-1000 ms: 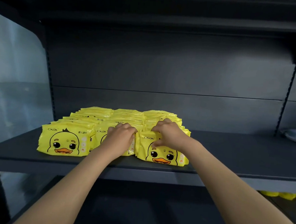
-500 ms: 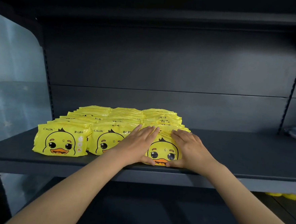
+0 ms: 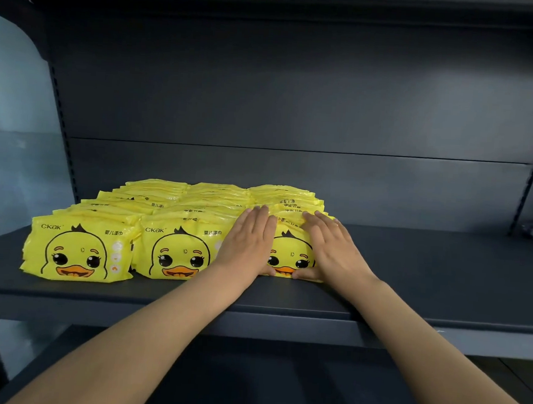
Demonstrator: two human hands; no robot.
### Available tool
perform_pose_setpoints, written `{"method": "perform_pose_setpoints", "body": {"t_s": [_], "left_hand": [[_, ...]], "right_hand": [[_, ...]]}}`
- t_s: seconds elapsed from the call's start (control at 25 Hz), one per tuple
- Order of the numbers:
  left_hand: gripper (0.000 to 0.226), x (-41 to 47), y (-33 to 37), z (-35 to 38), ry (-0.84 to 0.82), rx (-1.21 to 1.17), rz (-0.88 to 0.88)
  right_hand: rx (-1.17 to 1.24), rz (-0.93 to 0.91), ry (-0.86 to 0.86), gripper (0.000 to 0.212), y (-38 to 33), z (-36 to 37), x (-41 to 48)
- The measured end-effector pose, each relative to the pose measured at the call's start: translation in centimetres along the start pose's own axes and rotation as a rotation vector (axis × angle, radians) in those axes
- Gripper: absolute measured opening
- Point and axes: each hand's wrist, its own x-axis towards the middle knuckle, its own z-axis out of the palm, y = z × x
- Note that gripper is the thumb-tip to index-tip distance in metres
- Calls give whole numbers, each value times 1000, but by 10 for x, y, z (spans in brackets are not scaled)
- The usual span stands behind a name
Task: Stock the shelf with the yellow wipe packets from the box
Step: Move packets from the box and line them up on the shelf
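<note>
shelf [image 3: 427,276]; left hand [image 3: 248,243], right hand [image 3: 331,250] flat (palms down) on rightmost packet [image 3: 290,250]

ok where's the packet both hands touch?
Head view: yellow wipe packet fronts the right-hand row on the shelf, beside the middle front packet, under the left hand and right hand.

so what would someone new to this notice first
The bright yellow wipe packets with cartoon duck faces stand out, packed in three rows on the left part of the dark shelf. Next come the left hand and right hand, laid flat with straight fingers on either side of the front packet of the right-hand row.
</note>
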Motion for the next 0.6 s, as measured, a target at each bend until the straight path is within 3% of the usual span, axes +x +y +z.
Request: {"method": "perform_pose_setpoints", "body": {"t_s": [0.32,0.6], "left_hand": [[122,25,6,-1,-65,224,-138],[116,25,12,-4,-56,258,-144]], "right_hand": [[53,-29,16,113,12,7,24],[47,-20,18,110,14,6,16]]}}
